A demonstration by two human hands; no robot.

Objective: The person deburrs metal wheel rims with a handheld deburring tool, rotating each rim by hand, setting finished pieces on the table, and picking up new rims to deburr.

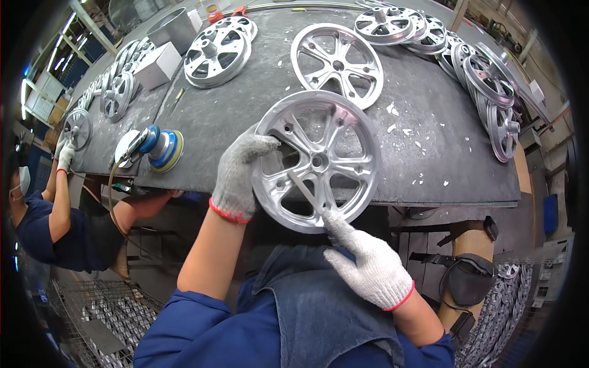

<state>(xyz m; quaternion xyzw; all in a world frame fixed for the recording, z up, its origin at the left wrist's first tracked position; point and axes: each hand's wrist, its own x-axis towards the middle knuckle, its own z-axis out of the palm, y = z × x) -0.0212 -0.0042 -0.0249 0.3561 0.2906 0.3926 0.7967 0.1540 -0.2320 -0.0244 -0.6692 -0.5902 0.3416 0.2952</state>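
A silver spoked metal wheel (369,141) is tilted up in front of me at the table's near edge. My left hand (236,175), in a grey-white knit glove with a red cuff, is closed round its left rim. My right hand (371,260), gloved alike, is at the lower rim with its index finger stretched along a thin flat grey tool (303,189). That tool reaches across an opening between the spokes; its other end is hidden by the hand. Just beyond, a second spoked wheel (363,101) lies flat on the dark table (245,116).
A blue round sander (161,147) with a hose stands at the left near edge. Stacked wheels (218,55) fill the back left, and more wheels (491,86) line the right edge. White flakes (392,110) litter the tabletop. At far left a gloved co-worker (52,214) handles another wheel.
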